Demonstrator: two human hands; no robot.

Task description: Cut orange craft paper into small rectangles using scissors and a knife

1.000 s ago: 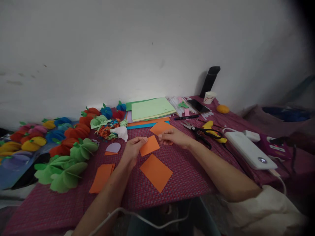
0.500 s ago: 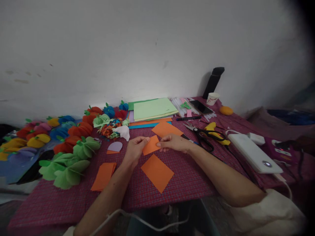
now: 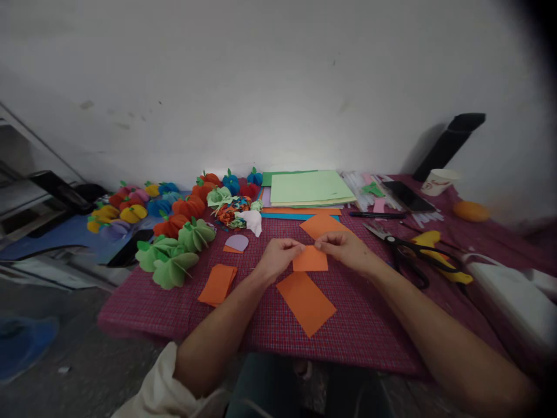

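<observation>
Nearest to us on the checked red tablecloth (image 3: 361,331), an orange sheet (image 3: 307,304) lies flat with one corner turned toward us, and we place everything else by it. To its left sits a small stack of orange pieces (image 3: 218,284), and well to its right a white device (image 3: 513,293). Farther left of the sheet we have light-green paper segments (image 3: 174,270) fanned into rounded shapes. Just beyond the sheet's far side is the smaller orange paper (image 3: 310,259) we are working with. Our left hand (image 3: 279,259), beyond the sheet and to its left, pinches the paper's upper left corner between thumb and fingers; our right hand (image 3: 342,248), beyond and to the right, pinches its upper edge the same way. Right of the sheet and beyond it, we see black-handled scissors (image 3: 390,239) next to a yellow tool (image 3: 450,273); beyond it to the left, a rounded purple piece (image 3: 237,242). Farther beyond the sheet come another orange sheet (image 3: 324,224), partly behind our right hand, then a light-green paper pile (image 3: 307,187). Farthest right beyond our sheet, a white cup (image 3: 437,184) stands before a tilted black bottle (image 3: 450,145)
</observation>
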